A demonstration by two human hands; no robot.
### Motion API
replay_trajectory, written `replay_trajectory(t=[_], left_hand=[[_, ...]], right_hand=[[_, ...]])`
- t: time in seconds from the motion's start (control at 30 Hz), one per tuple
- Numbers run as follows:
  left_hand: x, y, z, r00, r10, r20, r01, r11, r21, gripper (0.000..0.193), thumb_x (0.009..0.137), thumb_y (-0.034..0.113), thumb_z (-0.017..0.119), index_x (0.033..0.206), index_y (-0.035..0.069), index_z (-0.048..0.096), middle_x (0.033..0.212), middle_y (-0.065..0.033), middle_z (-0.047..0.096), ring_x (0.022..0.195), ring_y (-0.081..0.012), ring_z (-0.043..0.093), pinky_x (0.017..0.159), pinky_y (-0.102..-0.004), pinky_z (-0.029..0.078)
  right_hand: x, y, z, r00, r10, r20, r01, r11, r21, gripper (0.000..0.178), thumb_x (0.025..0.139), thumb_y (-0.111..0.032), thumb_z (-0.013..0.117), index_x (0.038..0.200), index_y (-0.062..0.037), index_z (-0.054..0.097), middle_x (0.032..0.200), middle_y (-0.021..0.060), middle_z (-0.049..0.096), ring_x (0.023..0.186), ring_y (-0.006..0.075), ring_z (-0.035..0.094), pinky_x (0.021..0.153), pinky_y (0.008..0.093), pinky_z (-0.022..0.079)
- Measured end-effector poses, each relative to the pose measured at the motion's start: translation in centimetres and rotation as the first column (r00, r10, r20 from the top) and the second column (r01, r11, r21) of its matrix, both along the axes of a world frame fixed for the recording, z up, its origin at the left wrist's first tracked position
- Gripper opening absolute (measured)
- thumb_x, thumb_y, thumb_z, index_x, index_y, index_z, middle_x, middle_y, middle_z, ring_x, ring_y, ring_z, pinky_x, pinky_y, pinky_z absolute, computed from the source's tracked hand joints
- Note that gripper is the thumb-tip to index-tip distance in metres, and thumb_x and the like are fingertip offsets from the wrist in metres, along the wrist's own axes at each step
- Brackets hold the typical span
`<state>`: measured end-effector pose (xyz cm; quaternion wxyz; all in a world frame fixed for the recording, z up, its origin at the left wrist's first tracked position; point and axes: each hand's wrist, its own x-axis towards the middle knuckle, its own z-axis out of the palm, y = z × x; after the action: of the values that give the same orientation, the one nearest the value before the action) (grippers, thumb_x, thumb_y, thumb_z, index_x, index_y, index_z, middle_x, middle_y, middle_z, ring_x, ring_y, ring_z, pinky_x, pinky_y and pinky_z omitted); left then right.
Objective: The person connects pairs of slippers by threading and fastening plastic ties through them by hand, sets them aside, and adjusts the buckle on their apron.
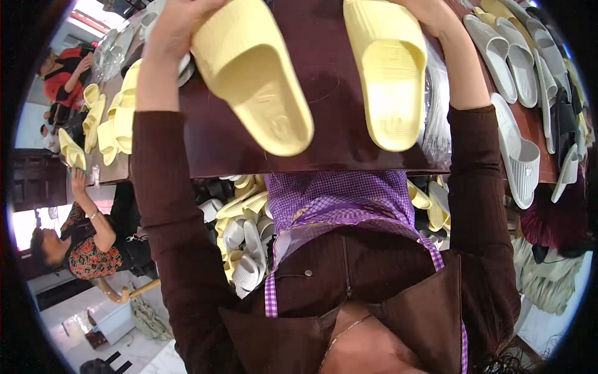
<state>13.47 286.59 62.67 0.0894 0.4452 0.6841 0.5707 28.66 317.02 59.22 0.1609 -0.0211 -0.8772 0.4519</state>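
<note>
Slippers point(252, 75), yellow, gripped near toes in left hand point(179, 28) and right hand point(425, 11) over bench point(333, 134), maybe for seeing inside.

The left hand point(184, 23) holds a pale yellow slide point(268, 106) and the right hand point(427, 12) its lookalike point(392, 87) (both hands run partly past the upper edge), above a dark red-brown desk point(327, 62); grey slides point(492, 47) lie to the right, while at far left a co-worker point(93, 255) in a patterned top touches another yellow slide point(71, 149)
</note>
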Motion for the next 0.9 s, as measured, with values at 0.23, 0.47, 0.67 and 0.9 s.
replay_trajectory(t=[0.23,0.47,0.67,0.9], left_hand=[[0.6,8.4,-6.4,1.0,-0.004,-0.005,0.002,0.952,-0.305,0.029,0.084,0.016,0.062,0.107,-0.001,0.064,0.096,-0.007,0.067,0.087,-0.0155,0.062,0.082,-0.0273,0.048],[-0.6,6.1,-13.8,0.941,0.158,-0.3,-0.219,0.959,-0.18,0.037,0.082,0.025,0.067,0.107,-0.002,0.062,0.097,-0.0111,0.066,0.087,-0.017,0.062,0.078,-0.0289,0.048],[4.6,-2.5,-17.3,0.908,0.151,-0.391,-0.342,0.805,-0.485,0.029,0.074,0.025,0.07,0.079,-0.001,0.06,0.082,-0.0176,0.06,0.078,-0.0338,0.059,0.071,-0.041,0.047],[9.6,-3.9,-19.6,0.849,0.229,-0.476,-0.47,0.738,-0.484,0.016,0.081,0.014,0.061,0.076,-0.001,0.057,0.081,-0.0188,0.057,0.077,-0.0373,0.057,0.07,-0.0447,0.046]], right_hand=[[0.7,1.2,-1.5,0.996,0.067,0.054,-0.056,0.981,-0.185,0.021,0.088,-0.016,0.06,0.097,0.0021,0.067,0.084,0.0028,0.065,0.078,0.0107,0.057,0.071,0.0265,0.046],[-0.7,3.6,-8.7,0.977,-0.172,0.126,0.142,0.966,0.217,0.032,0.088,-0.024,0.06,0.103,0.0036,0.066,0.081,0.0064,0.066,0.073,0.0125,0.06,0.068,0.0269,0.049],[-0.5,4.5,-10.9,0.955,-0.23,0.185,0.157,0.927,0.34,0.033,0.085,-0.027,0.058,0.101,0.0003,0.067,0.091,0.0154,0.068,0.083,0.0247,0.064,0.08,0.0339,0.049],[-4.5,2.9,-14.2,0.973,-0.15,0.173,0.072,0.918,0.389,0.03,0.082,-0.026,0.059,0.099,-0.0033,0.069,0.094,0.0163,0.068,0.088,0.0283,0.065,0.082,0.0351,0.049]])
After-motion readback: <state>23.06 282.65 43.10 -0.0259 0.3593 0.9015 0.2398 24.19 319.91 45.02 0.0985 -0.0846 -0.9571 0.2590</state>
